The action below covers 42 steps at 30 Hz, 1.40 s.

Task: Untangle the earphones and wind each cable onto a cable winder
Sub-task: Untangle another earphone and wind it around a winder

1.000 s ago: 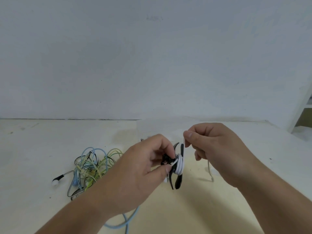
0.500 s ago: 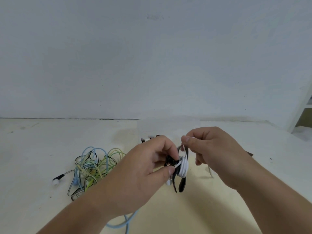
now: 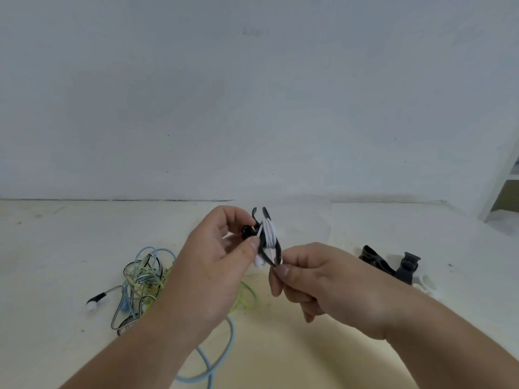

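Pale bench (image 3: 309,346) | left grip (image 3: 213,265) pinches black pronged plastic cable winder (image 3: 278,252), held above bench | right grip (image 3: 323,282) pinches thin white earphone cable (image 3: 270,231) at lower prongs | advice: hold tension, seat tail between prongs

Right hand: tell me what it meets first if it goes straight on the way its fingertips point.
The black cable winder: the right hand points up-left and seems to pinch at its lower prong. Beyond that lies the left hand.

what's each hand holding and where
Left hand pinches the black cable winder at its middle, beside the wound white cable. Right hand pinches at the winder's lower tip.
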### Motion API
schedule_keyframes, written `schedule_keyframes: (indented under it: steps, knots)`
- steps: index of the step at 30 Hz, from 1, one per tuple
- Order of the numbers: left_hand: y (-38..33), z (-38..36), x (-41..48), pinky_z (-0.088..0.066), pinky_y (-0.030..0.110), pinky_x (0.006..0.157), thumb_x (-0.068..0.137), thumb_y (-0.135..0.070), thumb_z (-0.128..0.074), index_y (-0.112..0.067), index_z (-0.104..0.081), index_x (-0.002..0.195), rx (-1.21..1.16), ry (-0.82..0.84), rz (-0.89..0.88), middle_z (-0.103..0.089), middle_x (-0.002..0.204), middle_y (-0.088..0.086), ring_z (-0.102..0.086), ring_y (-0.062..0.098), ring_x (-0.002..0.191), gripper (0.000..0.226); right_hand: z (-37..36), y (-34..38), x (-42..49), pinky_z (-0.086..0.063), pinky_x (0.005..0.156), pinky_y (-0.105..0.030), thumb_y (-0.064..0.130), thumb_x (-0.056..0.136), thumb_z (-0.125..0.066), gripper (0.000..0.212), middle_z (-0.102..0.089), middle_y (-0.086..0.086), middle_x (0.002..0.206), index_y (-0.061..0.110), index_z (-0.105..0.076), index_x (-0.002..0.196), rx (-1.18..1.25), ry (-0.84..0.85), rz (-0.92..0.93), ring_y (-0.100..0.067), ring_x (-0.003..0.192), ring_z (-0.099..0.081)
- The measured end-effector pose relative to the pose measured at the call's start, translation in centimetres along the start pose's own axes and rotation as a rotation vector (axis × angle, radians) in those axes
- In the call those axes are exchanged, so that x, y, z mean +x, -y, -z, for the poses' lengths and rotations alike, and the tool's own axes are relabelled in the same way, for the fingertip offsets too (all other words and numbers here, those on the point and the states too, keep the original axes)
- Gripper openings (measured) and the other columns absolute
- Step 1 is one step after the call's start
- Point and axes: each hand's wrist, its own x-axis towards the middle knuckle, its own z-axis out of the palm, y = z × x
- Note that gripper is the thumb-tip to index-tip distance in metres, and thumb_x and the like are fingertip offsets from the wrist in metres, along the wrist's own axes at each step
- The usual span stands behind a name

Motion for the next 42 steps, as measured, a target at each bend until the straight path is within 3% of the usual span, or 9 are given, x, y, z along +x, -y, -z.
schedule_keyframes:
  steps: [7, 10, 14, 18, 20, 24, 30, 38, 42]
  knots:
    - [0.3, 0.3, 0.1, -0.049, 0.023, 0.078, 0.092, 0.002, -0.062, -0.021, -0.061, 0.094, 0.127, -0.008, -0.043, -0.073, 0.090, -0.004, -0.069, 0.015, 0.088, 0.024, 0.3, 0.4, -0.3, -0.043, 0.066, -0.032, 0.023, 0.103, -0.048, 0.034, -0.034, 0.010, 0.053, 0.013, -0.069, 0.078, 0.019, 0.014, 0.016, -0.010, 0.048, -0.033]
    - [0.3, 0.4, 0.0, -0.047, 0.012, 0.073, 0.091, 0.003, -0.062, -0.021, -0.061, 0.094, 0.174, -0.005, -0.087, -0.073, 0.089, -0.006, -0.069, 0.007, 0.086, 0.025, 0.5, 0.4, -0.3, -0.043, 0.066, -0.032, 0.024, 0.103, -0.049, 0.036, -0.032, 0.008, 0.052, 0.011, -0.068, 0.075, 0.060, 0.023, 0.009, -0.012, 0.048, -0.031]
    - [0.4, 0.3, -0.4, -0.046, 0.009, 0.078, 0.091, -0.004, -0.064, -0.032, -0.058, 0.094, 0.375, 0.021, -0.184, -0.069, 0.097, -0.014, -0.067, 0.002, 0.100, 0.029, 0.5, 0.6, -0.5, -0.042, 0.063, -0.029, 0.023, 0.103, -0.050, 0.037, -0.030, 0.004, 0.054, 0.012, -0.067, 0.072, 0.108, 0.025, 0.055, -0.013, 0.048, -0.029]
    - [0.3, 0.2, -0.5, -0.049, 0.015, 0.079, 0.091, -0.003, -0.064, -0.034, -0.057, 0.094, 0.456, 0.118, -0.207, -0.068, 0.097, -0.014, -0.066, 0.004, 0.105, 0.032, 1.1, 0.7, -0.4, -0.040, 0.059, -0.026, 0.027, 0.091, -0.058, 0.029, -0.031, 0.004, 0.052, 0.011, -0.069, 0.070, 0.171, -0.109, 0.126, -0.013, 0.046, -0.029]
    - [0.2, 0.3, -0.5, -0.046, 0.010, 0.077, 0.092, -0.001, -0.062, -0.032, -0.058, 0.093, 0.447, 0.139, -0.190, -0.068, 0.097, -0.016, -0.066, 0.002, 0.104, 0.031, 1.4, 0.8, -0.4, -0.041, 0.058, -0.028, 0.024, 0.085, -0.060, 0.024, -0.030, 0.001, 0.052, 0.012, -0.069, 0.066, 0.238, -0.210, 0.141, -0.014, 0.044, -0.026]
    - [0.0, 0.3, -0.7, -0.043, 0.005, 0.075, 0.092, -0.001, -0.062, -0.029, -0.060, 0.092, 0.407, 0.207, -0.135, -0.069, 0.097, -0.019, -0.066, -0.001, 0.101, 0.029, 2.2, 0.8, -0.5, -0.037, 0.056, -0.030, 0.011, 0.096, -0.054, 0.037, -0.027, -0.003, 0.054, 0.011, -0.067, 0.062, 0.335, -0.404, 0.147, -0.014, 0.044, -0.023]
    - [-0.3, 0.3, -0.9, -0.049, 0.020, 0.089, 0.093, -0.002, -0.062, -0.031, -0.060, 0.094, 0.356, 0.331, -0.113, -0.070, 0.100, -0.011, -0.067, 0.006, 0.103, 0.030, 2.0, 0.3, -0.1, -0.038, 0.063, -0.038, 0.020, 0.096, -0.056, 0.036, -0.037, 0.015, 0.045, 0.012, -0.065, 0.062, 0.114, -0.542, 0.126, -0.012, 0.043, -0.037]
    - [-0.2, 0.3, -0.9, -0.046, 0.028, 0.095, 0.089, -0.007, -0.062, -0.033, -0.059, 0.093, 0.291, 0.373, -0.107, -0.069, 0.103, -0.011, -0.065, 0.009, 0.109, 0.026, 2.0, 0.0, 0.1, -0.050, 0.069, -0.040, 0.031, 0.095, -0.058, 0.031, -0.041, 0.009, 0.047, 0.015, -0.066, 0.070, -0.031, -0.579, 0.096, -0.005, 0.045, -0.045]
    - [-0.1, 0.4, -0.8, -0.047, 0.041, 0.101, 0.085, -0.019, -0.063, -0.034, -0.061, 0.094, 0.330, 0.350, -0.105, -0.069, 0.107, -0.011, -0.062, 0.011, 0.115, 0.017, 2.0, -0.1, 0.1, -0.039, 0.049, -0.011, 0.026, 0.097, -0.057, 0.033, -0.045, -0.006, 0.056, 0.012, -0.065, 0.069, 0.018, -0.501, 0.091, -0.017, 0.056, -0.047]
